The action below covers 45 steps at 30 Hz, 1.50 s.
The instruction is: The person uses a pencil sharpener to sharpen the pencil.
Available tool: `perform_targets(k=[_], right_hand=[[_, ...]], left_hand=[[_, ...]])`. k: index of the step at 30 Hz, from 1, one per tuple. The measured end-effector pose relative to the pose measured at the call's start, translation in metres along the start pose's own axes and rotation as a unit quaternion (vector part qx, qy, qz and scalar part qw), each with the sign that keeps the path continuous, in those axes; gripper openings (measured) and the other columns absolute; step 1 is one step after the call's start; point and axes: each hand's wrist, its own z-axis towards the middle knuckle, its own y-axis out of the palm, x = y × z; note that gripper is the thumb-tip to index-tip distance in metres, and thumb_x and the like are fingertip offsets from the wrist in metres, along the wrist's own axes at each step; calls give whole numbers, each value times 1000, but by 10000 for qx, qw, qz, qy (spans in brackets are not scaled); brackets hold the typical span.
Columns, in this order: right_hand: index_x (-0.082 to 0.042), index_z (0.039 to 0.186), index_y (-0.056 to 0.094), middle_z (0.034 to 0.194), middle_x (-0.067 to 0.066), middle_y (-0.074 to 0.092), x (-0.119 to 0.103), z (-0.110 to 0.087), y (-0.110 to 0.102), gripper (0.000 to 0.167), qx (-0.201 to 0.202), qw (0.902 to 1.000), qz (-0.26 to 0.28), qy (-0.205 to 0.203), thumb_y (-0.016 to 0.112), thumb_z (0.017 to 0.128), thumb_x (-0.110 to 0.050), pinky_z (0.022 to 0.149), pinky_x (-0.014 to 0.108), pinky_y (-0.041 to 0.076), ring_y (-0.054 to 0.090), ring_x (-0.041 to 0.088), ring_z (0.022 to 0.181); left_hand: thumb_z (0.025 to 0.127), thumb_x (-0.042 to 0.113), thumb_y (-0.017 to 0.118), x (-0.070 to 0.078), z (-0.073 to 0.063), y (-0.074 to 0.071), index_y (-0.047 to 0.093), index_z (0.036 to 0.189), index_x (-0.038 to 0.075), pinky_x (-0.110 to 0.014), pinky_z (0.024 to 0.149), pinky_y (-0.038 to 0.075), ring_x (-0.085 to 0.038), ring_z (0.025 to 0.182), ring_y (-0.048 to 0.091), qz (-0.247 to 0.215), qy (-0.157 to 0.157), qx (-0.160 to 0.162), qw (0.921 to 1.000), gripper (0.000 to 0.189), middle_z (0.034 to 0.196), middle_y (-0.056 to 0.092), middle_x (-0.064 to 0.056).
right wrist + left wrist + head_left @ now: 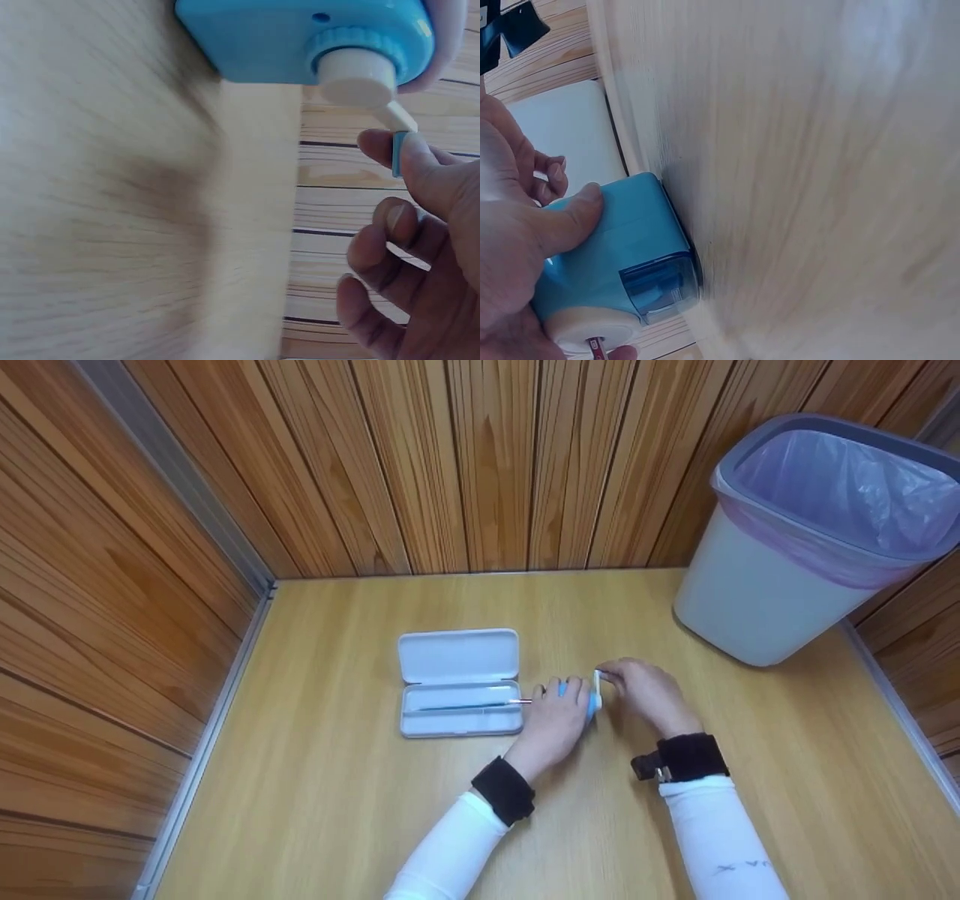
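A blue pencil sharpener stands on the wooden table. My left hand grips the blue pencil sharpener, thumb across its side. A pencil sticks out of its left end and reaches over the open white pencil case. My right hand pinches the sharpener's crank handle between thumb and forefinger at the right end of the blue pencil sharpener. In the left wrist view the pencil's end shows at the sharpener's white face.
A grey waste bin lined with a purple bag stands at the table's far right corner. Wooden panel walls close the table at the back and both sides.
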Motion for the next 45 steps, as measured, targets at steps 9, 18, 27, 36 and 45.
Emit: perform_targets(k=[9, 18, 27, 36, 45], right_hand=[[-8, 123, 69, 107, 14, 67, 4, 10, 2, 27, -45, 9996, -252, 103, 60, 98, -17, 87, 51, 49, 62, 35, 99], [-6, 124, 67, 119, 19, 66, 8, 13, 12, 29, -384, 9985, -296, 269, 60, 98, -15, 96, 54, 44, 59, 40, 112], [-7, 121, 70, 119, 18, 66, 8, 16, 9, 27, -647, 9967, -212, 453, 63, 96, -14, 95, 54, 44, 58, 39, 112], [-7, 122, 68, 120, 18, 66, 11, 12, 17, 27, -911, 9947, -355, 322, 61, 96, -11, 94, 53, 45, 59, 39, 112], [-5, 94, 78, 79, 6, 67, 10, 6, 25, 12, -672, 9936, -881, -216, 67, 91, -6, 68, 43, 50, 58, 24, 71]], left_hand=[[100, 24, 52, -2, 1, 1, 42, 145, 13, -44, 92, 46, -24, 117, 49, -89, -6, 31, 10000, 47, 134, 48, -3], [101, 26, 52, -1, 0, 2, 40, 146, 10, -45, 92, 46, -26, 116, 50, -97, 42, 91, 9999, 50, 134, 48, -5], [100, 26, 53, 0, -1, 3, 41, 145, 10, -45, 91, 46, -27, 115, 50, -118, 13, 184, 9998, 49, 134, 48, -5], [99, 29, 55, 0, -1, 2, 42, 143, 12, -46, 92, 46, -27, 116, 50, -186, -85, 34, 9998, 49, 134, 48, -4], [99, 33, 55, 1, -2, 4, 44, 142, 14, -40, 85, 47, -26, 111, 51, 7, -258, 102, 9996, 48, 130, 50, -2]])
